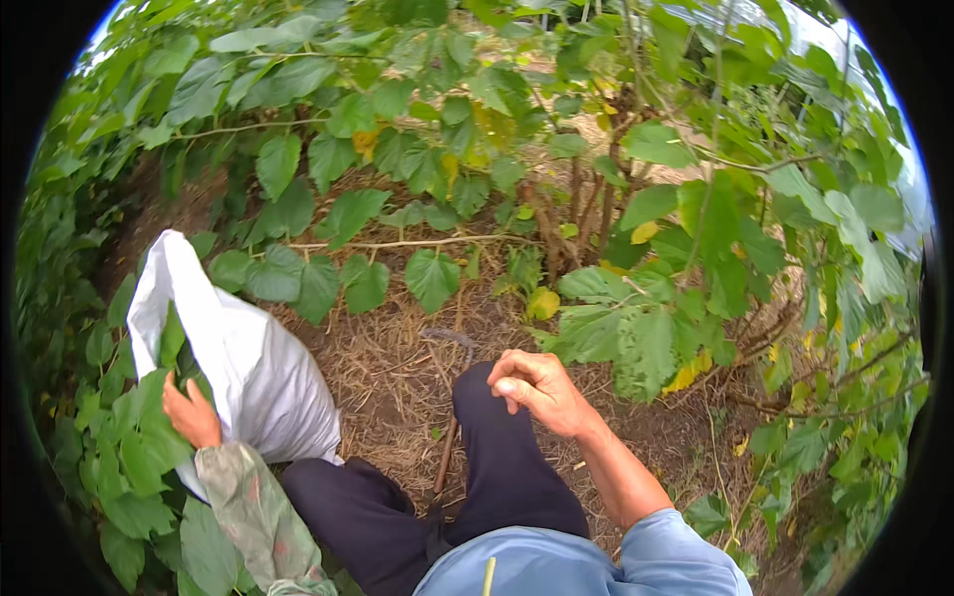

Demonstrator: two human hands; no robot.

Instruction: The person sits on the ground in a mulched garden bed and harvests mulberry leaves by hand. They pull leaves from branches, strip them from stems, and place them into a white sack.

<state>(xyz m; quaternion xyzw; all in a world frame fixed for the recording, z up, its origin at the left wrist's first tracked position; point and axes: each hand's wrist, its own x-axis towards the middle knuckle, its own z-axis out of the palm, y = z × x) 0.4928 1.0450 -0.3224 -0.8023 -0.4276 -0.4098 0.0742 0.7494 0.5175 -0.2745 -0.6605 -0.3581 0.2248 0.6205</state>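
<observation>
A white woven sack stands upright on the left against my left leg, its mouth gaping toward the bushes. Green leaves show inside the opening. My left hand is at the sack's mouth among leaves, thumb and fingers partly spread; whether it grips any leaf is unclear. Above my right knee, my right hand is curled with the thumb against the fingers, and nothing shows in it. A sickle lies on the ground between my legs, its curved blade pointing away and its wooden handle toward me.
Leafy bushes, likely mulberry, surround me. A thin branch with hanging leaves crosses ahead, low over dry straw. Woody stems rise beyond it. Insect-eaten leaves hang to the right of my right hand.
</observation>
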